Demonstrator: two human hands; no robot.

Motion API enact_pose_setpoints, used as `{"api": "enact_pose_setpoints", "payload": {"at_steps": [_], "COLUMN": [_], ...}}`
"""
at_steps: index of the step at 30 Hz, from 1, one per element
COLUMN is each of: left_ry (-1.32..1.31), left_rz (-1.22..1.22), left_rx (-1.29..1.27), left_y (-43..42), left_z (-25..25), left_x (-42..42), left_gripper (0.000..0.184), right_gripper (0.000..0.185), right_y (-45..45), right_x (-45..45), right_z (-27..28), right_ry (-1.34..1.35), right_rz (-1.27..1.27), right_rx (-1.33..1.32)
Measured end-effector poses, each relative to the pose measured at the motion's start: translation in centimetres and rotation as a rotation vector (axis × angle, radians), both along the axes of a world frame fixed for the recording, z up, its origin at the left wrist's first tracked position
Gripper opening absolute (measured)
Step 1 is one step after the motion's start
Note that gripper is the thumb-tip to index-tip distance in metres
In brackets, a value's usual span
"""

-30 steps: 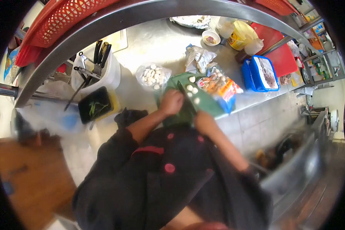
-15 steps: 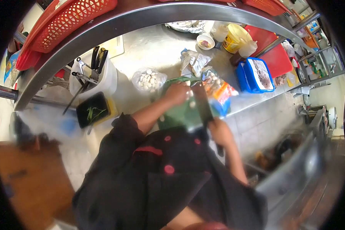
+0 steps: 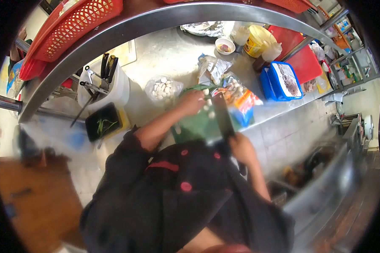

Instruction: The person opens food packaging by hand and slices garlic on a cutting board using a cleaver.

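My right hand [image 3: 242,148] is wrapped round the handle of a cleaver [image 3: 223,114], whose broad blade points away from me over the right side of a green cutting board [image 3: 194,128]. On the board's left part, my left hand [image 3: 191,103] has its fingers curled, and what they hold is hidden. Small white round pieces [image 3: 211,114], perhaps mushrooms or garlic, lie between that hand and the blade. More such pieces fill a clear plastic bag [image 3: 164,89] just beyond the board. To the right, a colourful printed bag [image 3: 240,99] touches the board's edge.
A crumpled foil-like packet [image 3: 213,69] lies behind the board. At right stand a blue tub [image 3: 281,82] and a yellow bucket [image 3: 261,41]. A white container of utensils [image 3: 114,86] and a black tray [image 3: 103,122] are at left. A metal shelf edge [image 3: 190,12] arches overhead.
My left hand has shifted slightly left and towards me, away from the blade, exposing more white pieces. The cleaver stays in my right hand, its blade nearly in the same place.
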State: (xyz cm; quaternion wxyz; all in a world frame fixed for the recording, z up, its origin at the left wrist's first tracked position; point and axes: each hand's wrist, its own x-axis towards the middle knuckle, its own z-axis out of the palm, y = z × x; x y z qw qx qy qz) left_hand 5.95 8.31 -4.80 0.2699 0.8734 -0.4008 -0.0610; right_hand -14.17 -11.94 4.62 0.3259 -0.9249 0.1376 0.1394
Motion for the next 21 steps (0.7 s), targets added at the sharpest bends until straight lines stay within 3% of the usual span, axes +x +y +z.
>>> {"api": "enact_pose_setpoints", "payload": {"at_steps": [3, 6, 9, 21], "left_ry": [0.115, -0.062, -0.197, -0.171], "left_rz": [0.178, 0.228, 0.265, 0.298], "left_rx": [-0.126, -0.276, -0.415, -0.468], "left_y": [2.7, 4.7, 5.0, 4.9], "left_z": [-0.7, -6.0, -5.5, -6.1], "left_x": [-3.0, -5.5, -6.8, -7.0], "left_gripper": [0.019, 0.02, 0.017, 0.012], "right_gripper": [0.031, 0.031, 0.031, 0.024], "right_y": [0.5, 1.4, 3.0, 4.2], "right_x": [-0.1, 0.5, 1.9, 4.4], "right_z": [0.0, -0.3, 1.2, 0.9], "right_ry": [0.013, 0.027, 0.097, 0.152], "right_rz": [0.048, 0.145, 0.212, 0.412], "right_rx": [-0.002, -0.055, -0.107, -0.199]}}
